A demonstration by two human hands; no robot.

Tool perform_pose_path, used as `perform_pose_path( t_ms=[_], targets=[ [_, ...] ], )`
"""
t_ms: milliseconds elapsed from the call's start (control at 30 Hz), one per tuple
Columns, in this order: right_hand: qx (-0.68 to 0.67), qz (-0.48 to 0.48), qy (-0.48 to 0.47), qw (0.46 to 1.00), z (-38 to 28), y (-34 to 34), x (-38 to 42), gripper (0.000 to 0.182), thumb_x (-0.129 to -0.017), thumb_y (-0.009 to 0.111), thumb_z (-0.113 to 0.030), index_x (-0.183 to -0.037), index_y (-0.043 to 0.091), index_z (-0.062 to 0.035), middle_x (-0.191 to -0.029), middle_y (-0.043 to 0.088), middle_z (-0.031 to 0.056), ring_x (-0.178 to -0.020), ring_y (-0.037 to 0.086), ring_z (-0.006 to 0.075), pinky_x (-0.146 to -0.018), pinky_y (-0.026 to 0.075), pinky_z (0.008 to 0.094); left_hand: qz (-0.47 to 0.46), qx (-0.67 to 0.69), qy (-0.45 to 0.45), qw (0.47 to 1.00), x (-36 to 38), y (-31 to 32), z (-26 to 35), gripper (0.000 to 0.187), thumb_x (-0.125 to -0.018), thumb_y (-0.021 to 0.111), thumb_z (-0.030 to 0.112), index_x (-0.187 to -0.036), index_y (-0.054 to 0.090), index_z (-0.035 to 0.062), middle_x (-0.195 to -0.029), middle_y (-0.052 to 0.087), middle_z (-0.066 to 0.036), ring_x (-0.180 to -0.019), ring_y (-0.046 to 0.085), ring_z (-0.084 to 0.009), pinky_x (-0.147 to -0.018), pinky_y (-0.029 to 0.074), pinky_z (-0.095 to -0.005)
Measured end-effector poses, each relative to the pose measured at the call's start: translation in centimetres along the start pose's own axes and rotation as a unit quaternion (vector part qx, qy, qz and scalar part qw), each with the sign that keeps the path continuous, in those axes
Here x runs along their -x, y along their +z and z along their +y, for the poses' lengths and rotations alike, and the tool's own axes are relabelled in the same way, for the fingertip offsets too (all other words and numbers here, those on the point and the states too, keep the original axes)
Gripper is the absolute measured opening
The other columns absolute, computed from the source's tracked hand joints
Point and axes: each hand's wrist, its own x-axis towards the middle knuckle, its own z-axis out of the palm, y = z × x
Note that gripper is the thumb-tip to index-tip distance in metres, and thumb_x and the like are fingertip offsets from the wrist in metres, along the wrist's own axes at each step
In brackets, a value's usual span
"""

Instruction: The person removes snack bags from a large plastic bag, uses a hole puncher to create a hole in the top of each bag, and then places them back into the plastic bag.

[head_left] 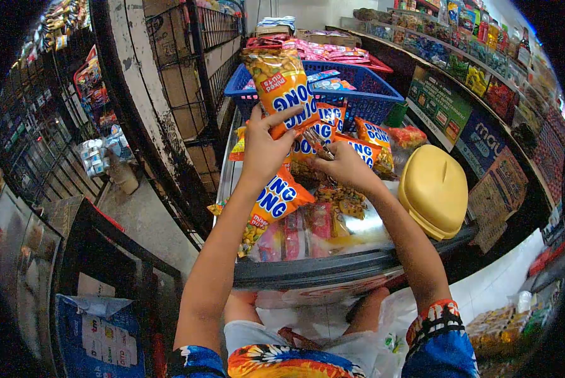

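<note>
My left hand (266, 143) is closed on the lower end of an orange snack packet (282, 85) with "Ding Dong mixed nuts" lettering, held up and upside down to me. Just to its right, my right hand (346, 165) pinches something thin, brown and shiny beside other packets; I cannot tell what it is. Under and around both hands lie more of these orange packets, one (276, 200) below my left wrist and another (375, 140) beyond my right hand. They rest on a glass-topped case (358, 236) with goods showing through.
A yellow lidded container (433, 192) stands right of my right arm. Behind the packets sits a blue plastic basket (358, 94), with pink packets (333, 51) beyond it. Shelves of goods (459, 57) line the right side, and a black wire rack (216, 31) rises at the left.
</note>
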Motion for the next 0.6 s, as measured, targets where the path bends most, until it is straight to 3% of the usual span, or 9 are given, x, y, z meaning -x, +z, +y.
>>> perform_pose_path(
  t_ms=[167,267,600],
  targets=[
    [-0.003,0.003,-0.005,1.000,0.4,0.2,0.0,0.032,-0.082,0.065,-0.030,-0.073,0.062,0.0010,-0.058,0.056,0.0027,-0.053,0.051,0.0092,-0.050,0.041,0.0310,0.005,-0.049,0.026,0.998,0.0,0.2,-0.1,0.040,-0.070,0.061,-0.006,-0.104,0.069,0.0130,-0.110,0.047,-0.013,-0.100,0.057,-0.0271,-0.087,0.048,-0.0322],
    [-0.007,0.000,0.005,1.000,0.3,0.2,-0.1,0.033,-0.082,0.065,-0.030,-0.073,0.062,0.0014,-0.057,0.056,0.0031,-0.052,0.050,0.0094,-0.049,0.040,0.0309,-0.012,-0.040,0.019,0.999,0.0,0.4,0.0,0.043,-0.070,0.065,-0.005,-0.108,0.068,0.0142,-0.113,0.050,-0.013,-0.105,0.055,-0.0250,-0.094,0.043,-0.0319],
    [0.010,0.019,-0.009,1.000,1.0,0.8,-0.5,0.033,-0.085,0.064,-0.029,-0.071,0.060,0.0011,-0.055,0.055,0.0041,-0.050,0.051,0.0108,-0.048,0.040,0.0312,0.014,-0.052,0.041,0.998,0.2,0.7,-0.1,0.040,-0.068,0.065,-0.003,-0.104,0.070,0.0160,-0.110,0.050,-0.013,-0.101,0.056,-0.0281,-0.087,0.047,-0.0349]
  ],
)
